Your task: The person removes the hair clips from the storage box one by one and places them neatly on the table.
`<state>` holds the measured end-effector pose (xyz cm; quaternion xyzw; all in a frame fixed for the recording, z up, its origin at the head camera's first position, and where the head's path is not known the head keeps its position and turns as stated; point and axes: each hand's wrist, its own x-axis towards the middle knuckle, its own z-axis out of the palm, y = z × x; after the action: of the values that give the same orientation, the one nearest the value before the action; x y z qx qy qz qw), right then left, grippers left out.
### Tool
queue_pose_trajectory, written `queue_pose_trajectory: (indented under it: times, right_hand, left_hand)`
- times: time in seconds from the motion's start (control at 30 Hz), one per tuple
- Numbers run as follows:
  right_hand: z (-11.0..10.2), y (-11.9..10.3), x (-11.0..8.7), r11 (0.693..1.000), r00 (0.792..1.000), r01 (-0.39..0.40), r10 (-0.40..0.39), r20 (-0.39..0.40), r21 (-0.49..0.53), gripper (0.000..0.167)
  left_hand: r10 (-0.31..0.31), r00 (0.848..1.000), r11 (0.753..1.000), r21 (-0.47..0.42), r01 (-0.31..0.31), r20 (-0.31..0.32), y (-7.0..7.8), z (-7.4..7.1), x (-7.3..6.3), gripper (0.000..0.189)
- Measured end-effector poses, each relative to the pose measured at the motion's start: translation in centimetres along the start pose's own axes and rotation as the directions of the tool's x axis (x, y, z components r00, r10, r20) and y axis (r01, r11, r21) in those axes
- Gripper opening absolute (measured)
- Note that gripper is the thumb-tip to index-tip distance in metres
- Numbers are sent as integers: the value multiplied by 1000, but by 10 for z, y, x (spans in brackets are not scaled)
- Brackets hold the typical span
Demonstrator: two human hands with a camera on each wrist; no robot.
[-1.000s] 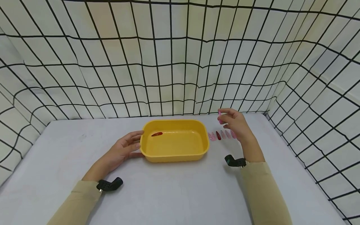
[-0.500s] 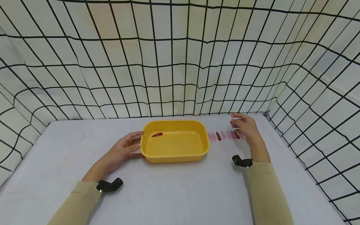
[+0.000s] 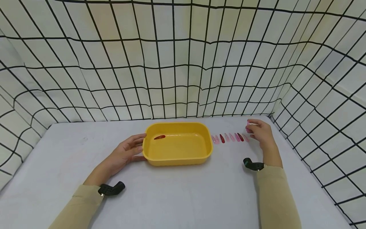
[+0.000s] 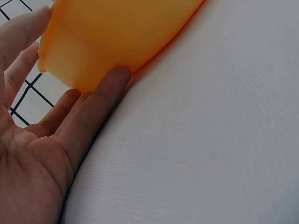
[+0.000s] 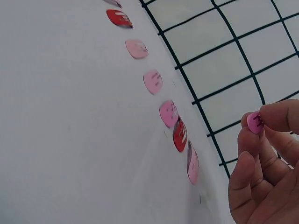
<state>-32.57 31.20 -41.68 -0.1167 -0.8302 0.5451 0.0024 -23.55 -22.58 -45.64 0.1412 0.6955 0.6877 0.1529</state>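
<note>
My right hand (image 3: pixel 261 133) pinches a bright pink snap hair clip (image 5: pixel 254 122) between thumb and fingertip, above the cloth. Below and left of it lies a row of hair clips: a light pink clip (image 5: pixel 193 163) nearest the hand, then a dark red clip (image 5: pixel 180 134) and a bright pink clip (image 5: pixel 168 113). The row runs toward the yellow tray (image 3: pixel 177 161). Inside that tray, at its left, lies one red hair clip (image 3: pixel 159 137). My left hand (image 3: pixel 125 152) touches the tray's left end with fairly straight fingers, some at the rim and others lower on the wall.
A white cloth (image 3: pixel 177 197) covers the table. Black wire mesh (image 3: pixel 174 66) stands along the back and both sides. More clips, among them a red clip (image 3: pixel 222 138), lie between the tray and my right hand.
My right hand has moved to the right with the pink clip, uncovering the red and light pink clips at the row's right end. My left hand and the tray have stayed put.
</note>
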Motion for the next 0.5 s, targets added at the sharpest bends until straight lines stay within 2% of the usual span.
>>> queue_pose_trajectory:
  times: [0.33,0.5]
  right_hand:
    - [-9,12,3,981,997,-73,76,10,-179,44]
    - [-9,16,6,968,996,-83,90,19,-237,41]
  left_hand:
    - [4,1000,1000,-4,-4,2,1,0,-1,55]
    - [2,1000,1000,-3,-2,2,1,0,-1,55]
